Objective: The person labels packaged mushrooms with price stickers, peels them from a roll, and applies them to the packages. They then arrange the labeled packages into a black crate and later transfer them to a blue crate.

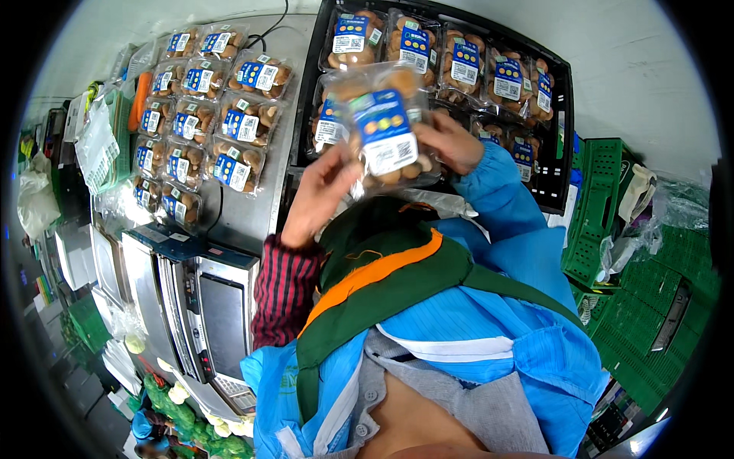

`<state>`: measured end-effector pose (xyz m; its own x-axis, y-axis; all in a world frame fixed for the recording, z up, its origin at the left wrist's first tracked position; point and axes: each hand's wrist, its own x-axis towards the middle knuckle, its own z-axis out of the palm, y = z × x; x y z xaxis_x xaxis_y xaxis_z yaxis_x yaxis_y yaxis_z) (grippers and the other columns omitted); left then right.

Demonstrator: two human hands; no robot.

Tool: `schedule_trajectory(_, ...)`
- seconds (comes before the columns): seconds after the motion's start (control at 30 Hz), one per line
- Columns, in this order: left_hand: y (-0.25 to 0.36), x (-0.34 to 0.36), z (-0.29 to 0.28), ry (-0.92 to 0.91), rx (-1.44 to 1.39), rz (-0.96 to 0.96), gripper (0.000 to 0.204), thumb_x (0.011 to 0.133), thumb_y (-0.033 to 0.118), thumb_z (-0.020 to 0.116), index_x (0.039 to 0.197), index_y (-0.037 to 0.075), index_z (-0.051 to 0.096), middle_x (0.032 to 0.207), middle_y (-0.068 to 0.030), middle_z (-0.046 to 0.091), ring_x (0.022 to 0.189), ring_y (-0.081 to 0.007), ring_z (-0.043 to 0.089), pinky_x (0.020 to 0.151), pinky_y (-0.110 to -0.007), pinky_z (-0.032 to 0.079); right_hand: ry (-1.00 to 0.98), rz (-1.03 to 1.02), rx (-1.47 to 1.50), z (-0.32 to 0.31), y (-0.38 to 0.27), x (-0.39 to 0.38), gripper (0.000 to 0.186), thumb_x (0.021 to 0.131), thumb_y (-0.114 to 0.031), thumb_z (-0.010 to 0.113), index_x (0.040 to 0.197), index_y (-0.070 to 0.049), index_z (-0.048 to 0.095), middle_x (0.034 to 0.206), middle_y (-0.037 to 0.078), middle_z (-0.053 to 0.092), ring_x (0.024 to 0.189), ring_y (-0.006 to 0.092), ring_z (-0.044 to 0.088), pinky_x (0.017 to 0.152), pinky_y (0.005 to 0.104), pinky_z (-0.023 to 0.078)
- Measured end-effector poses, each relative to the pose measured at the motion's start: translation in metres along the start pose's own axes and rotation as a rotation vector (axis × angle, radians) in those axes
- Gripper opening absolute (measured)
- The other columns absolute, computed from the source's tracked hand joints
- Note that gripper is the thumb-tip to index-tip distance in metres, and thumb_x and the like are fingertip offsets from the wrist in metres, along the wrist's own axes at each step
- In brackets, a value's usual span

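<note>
At the frame's centre top, both hands are gripping one mushroom pack [386, 130] above the black crate [562, 138]: left hand [321, 191] fingers pinching its lower-left edge, right hand [451, 141] fingers clasping its right side.

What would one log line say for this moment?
left hand: grips mushroom pack | right hand: grips same pack | pack: raised above black crate

Black crate [562, 115] packed with mushroom packs [464, 65] ahead, more packs in tight rows [202, 115] on the left counter, bare steel strip [294, 99] between them, seemingly passable, green crates [600, 206] crowding the right
</note>
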<state>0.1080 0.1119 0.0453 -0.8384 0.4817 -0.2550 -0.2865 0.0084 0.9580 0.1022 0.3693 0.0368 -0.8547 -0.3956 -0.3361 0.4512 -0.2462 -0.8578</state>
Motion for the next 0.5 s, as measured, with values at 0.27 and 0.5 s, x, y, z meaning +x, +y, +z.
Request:
schedule_trajectory(0.27,-0.029,0.063,-0.017,0.175,1.493,0.456,0.061,0.075,0.025,0.072,0.126,0.000,0.050,0.128,-0.0162,0.052,0.124,-0.0377,0.041,0.104,-0.047,0.030,0.252,0.134,0.192,-0.059,0.050,-0.009,0.041,0.094,-0.033,0.057,0.122,-0.005,0.051,0.108,0.006,0.062,0.097,0.0162,0.061,0.082,0.0339,0.051)
schedule_trajectory(0.5,-0.029,0.061,-0.032,0.224,1.001,0.609,0.049,0.074,0.014,0.073,0.119,0.004,0.056,0.123,-0.0140,0.055,0.120,-0.0299,0.047,0.099,-0.043,0.037,0.242,0.287,-0.257,-0.063,0.059,0.015,0.043,0.090,-0.033,0.062,0.114,0.003,0.056,0.100,0.007,0.062,0.085,0.0153,0.058,0.069,0.0289,0.047)
